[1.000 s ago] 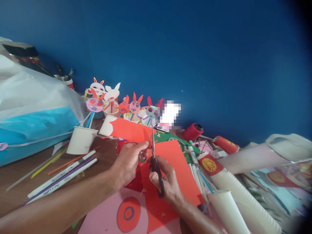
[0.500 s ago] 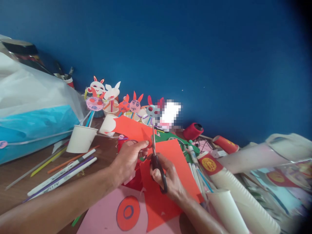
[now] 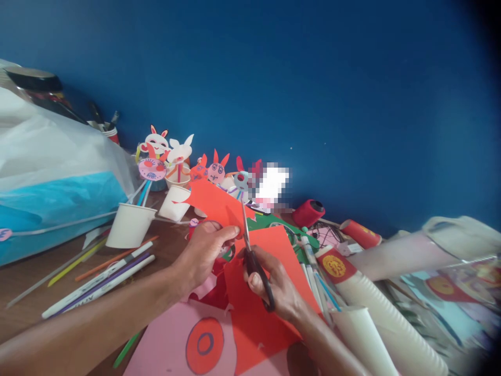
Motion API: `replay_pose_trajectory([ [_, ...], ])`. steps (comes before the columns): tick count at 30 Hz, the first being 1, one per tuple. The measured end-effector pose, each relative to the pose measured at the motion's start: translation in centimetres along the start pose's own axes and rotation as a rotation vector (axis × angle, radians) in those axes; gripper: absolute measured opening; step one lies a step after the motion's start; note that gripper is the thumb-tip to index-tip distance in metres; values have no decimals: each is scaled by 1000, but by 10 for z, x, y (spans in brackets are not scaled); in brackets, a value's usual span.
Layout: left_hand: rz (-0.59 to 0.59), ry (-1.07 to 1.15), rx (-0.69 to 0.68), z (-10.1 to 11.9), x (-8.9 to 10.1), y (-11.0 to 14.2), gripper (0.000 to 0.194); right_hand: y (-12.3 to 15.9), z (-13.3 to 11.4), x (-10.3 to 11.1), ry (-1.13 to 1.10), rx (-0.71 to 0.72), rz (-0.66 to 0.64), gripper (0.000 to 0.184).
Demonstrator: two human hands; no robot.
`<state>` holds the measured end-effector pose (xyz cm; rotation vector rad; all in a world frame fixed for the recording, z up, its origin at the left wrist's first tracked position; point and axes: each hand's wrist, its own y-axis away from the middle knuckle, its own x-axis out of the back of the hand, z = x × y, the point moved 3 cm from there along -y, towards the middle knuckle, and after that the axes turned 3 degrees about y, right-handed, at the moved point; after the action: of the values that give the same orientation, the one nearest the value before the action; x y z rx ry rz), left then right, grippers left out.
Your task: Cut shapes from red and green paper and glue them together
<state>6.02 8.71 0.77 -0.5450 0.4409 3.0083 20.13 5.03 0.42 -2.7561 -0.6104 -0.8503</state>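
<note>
Shifted rightward, flat orange-red paper is being clasped, seemingly for steadiness, by left fingers; black-handled metal scissors, by right fingers.

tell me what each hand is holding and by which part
Right hand: scissors, by the black handles. Left hand: the orange-red paper, pinched at its near edge, beside the blades.

Two bare forearms, bare wrists, bare hands, short thumbnails
</note>
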Motion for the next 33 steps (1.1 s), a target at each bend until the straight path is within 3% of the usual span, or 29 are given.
replay_pose_trajectory([
  [3, -81, 15, -15, 5, -1, 0, 16, 0, -1, 2, -16, -1, -32, 46],
  [17, -126, -72, -4, 19, 1, 3, 14, 0, -10, 9, -33, 38, -94, 58],
  [25, -106, -67, 6, 22, 2, 6, 16, 1, -11, 12, -112, 76, -113, 64],
  [33, -70, -115, -44, 27, 0, 9, 13, 2, -10, 11, -13, 63, -46, 61],
])
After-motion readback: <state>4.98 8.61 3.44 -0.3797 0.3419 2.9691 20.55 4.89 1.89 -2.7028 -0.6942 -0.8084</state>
